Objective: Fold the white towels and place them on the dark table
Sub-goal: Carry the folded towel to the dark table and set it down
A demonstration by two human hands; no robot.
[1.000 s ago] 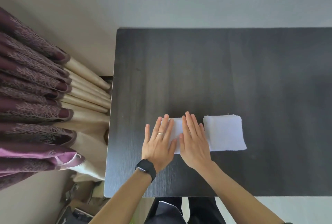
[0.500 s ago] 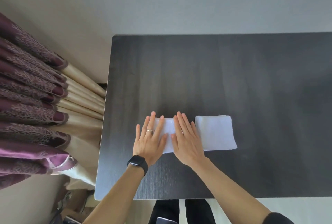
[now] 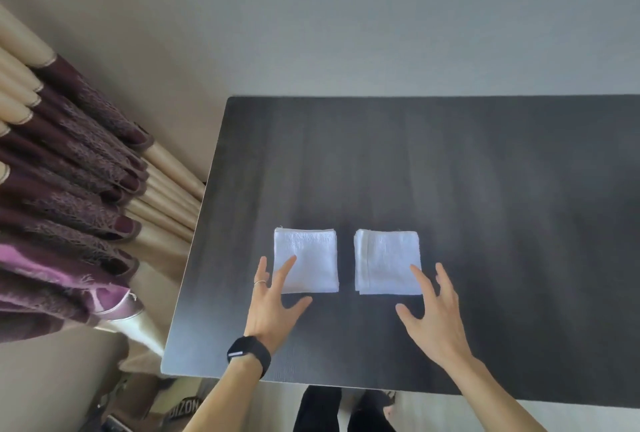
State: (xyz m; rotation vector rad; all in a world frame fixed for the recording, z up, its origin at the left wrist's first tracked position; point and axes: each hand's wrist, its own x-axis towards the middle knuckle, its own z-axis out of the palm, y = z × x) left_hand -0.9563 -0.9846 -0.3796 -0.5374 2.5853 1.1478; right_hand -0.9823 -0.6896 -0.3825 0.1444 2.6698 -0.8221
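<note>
Off come my palms: left hand [image 3: 273, 303] and right hand [image 3: 433, 313] hover, fingers spread wide, gripping nothing. Left towel [image 3: 311, 258] and right towel [image 3: 386, 260] lie folded, slightly apart, toward the dark table's [image 3: 485, 171] near edge, squared for neatness.

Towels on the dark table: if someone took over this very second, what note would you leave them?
Left hand open, fingers spread, at the left towel's near-left corner.
Right hand open, at the right towel's near-right corner.
Neither grips anything.
Done: both towels lie folded square, side by side with a gap, on the dark table.
Left: nothing visible; no unfolded towel in view.
</note>
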